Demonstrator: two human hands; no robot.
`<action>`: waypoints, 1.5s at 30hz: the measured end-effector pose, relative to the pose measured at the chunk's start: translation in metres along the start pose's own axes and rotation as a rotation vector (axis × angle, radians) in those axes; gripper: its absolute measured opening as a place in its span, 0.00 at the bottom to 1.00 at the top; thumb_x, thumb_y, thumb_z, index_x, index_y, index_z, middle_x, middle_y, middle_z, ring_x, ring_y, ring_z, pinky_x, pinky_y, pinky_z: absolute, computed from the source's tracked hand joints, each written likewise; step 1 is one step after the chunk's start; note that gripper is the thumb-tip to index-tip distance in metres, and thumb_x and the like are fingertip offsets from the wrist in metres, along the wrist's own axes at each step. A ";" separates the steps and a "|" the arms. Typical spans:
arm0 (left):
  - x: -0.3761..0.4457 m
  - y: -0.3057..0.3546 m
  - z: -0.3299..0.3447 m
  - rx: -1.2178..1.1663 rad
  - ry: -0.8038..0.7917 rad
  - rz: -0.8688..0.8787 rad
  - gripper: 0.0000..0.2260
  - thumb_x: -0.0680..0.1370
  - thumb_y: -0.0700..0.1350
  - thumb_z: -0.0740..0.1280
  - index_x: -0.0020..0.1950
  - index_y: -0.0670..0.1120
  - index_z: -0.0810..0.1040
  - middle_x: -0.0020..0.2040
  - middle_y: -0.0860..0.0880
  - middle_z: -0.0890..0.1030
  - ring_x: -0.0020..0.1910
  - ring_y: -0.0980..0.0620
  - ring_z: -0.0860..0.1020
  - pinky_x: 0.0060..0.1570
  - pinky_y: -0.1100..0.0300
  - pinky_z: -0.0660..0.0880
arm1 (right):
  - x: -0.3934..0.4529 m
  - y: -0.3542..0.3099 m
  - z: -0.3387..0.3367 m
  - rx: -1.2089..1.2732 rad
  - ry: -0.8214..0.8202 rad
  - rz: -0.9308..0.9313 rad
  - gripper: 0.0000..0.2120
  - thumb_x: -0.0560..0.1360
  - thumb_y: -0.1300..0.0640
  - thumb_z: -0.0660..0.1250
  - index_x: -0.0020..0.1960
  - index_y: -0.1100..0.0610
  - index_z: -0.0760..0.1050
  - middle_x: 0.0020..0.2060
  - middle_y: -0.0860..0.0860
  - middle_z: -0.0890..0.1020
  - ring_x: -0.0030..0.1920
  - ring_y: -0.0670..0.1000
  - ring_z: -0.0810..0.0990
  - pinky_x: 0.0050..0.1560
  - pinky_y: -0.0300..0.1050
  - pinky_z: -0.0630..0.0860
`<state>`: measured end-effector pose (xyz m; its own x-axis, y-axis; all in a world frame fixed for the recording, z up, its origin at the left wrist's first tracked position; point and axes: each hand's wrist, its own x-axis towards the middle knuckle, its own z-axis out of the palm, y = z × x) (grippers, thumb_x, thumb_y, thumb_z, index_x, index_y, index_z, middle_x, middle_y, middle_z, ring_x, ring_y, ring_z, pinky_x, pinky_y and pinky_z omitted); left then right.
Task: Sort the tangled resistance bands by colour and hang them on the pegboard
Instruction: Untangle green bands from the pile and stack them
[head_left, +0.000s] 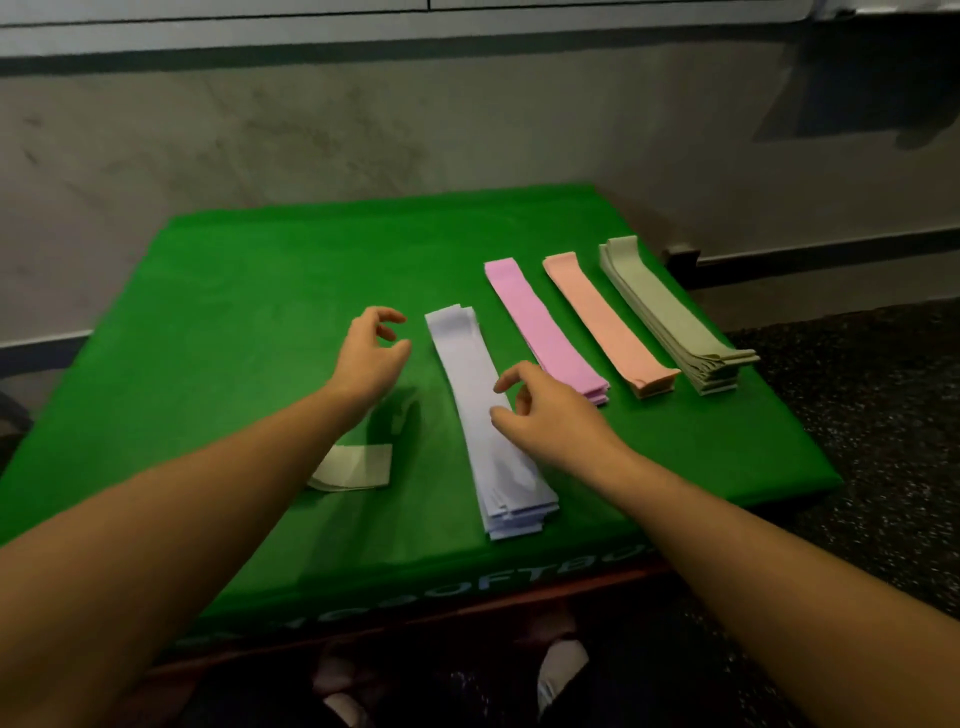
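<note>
Lavender is the colour under the right hand (550, 415), whose fingers (506, 382) are loosely curled and spread apart, holding nothing, poised just over the middle of the lavender stack (480, 410) (whether a fingertip actually touches the top band, I cannot tell). Over to the left hand (371, 353), and it is the same story: fingers (387, 314) curled but parted, thumb out toward the stack, nothing gripped, hovering above bare green cloth (249, 322) just to the left of the lavender pile's far end.

Both forearms reach in from the near edge, bare to the elbow. Beneath the left forearm lies a single pale yellow-green band (358, 465), partly hidden by the arm, resting flat on the cloth and apart from the others.

Moving outward to the right, the sorted piles line up side by side, each one a long flat stack angled away from the viewer: the pink stack (545, 325) next to the lavender, then the peach stack (608, 325), then the sage-green stack (670, 312) nearest the table's right edge, the thickest of the lot. None of them touch each other.

All of this sits on the cloth-draped table, with pale lettering along the cloth's front drop. Behind it, a scuffed grey wall (363, 130); to the right, dark speckled floor (872, 415).
</note>
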<state>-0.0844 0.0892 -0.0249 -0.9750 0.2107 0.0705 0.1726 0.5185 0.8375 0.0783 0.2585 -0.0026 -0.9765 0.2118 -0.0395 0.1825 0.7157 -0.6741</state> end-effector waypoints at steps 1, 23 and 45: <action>-0.007 -0.004 -0.013 0.042 -0.012 0.040 0.11 0.79 0.40 0.66 0.61 0.47 0.75 0.57 0.44 0.76 0.40 0.51 0.73 0.37 0.58 0.74 | -0.001 -0.008 0.003 0.009 0.006 -0.035 0.09 0.76 0.50 0.66 0.56 0.46 0.72 0.38 0.48 0.78 0.40 0.50 0.77 0.43 0.49 0.74; -0.096 -0.099 -0.125 0.537 -0.278 0.278 0.23 0.75 0.50 0.72 0.70 0.54 0.72 0.63 0.51 0.76 0.64 0.50 0.72 0.67 0.53 0.68 | 0.023 -0.083 0.119 -0.357 -0.194 -0.011 0.12 0.74 0.49 0.71 0.55 0.48 0.77 0.57 0.53 0.75 0.62 0.55 0.70 0.62 0.49 0.69; -0.145 0.046 -0.157 -0.166 -0.373 0.278 0.13 0.74 0.46 0.73 0.54 0.46 0.74 0.43 0.43 0.84 0.39 0.54 0.80 0.39 0.59 0.77 | -0.043 -0.151 -0.013 0.711 0.013 -0.256 0.15 0.76 0.70 0.65 0.57 0.53 0.71 0.48 0.56 0.84 0.42 0.47 0.80 0.41 0.40 0.75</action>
<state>0.0425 -0.0479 0.0883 -0.7737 0.6201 0.1300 0.3646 0.2680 0.8917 0.0945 0.1497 0.1107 -0.9763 0.1073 0.1877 -0.1717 0.1426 -0.9748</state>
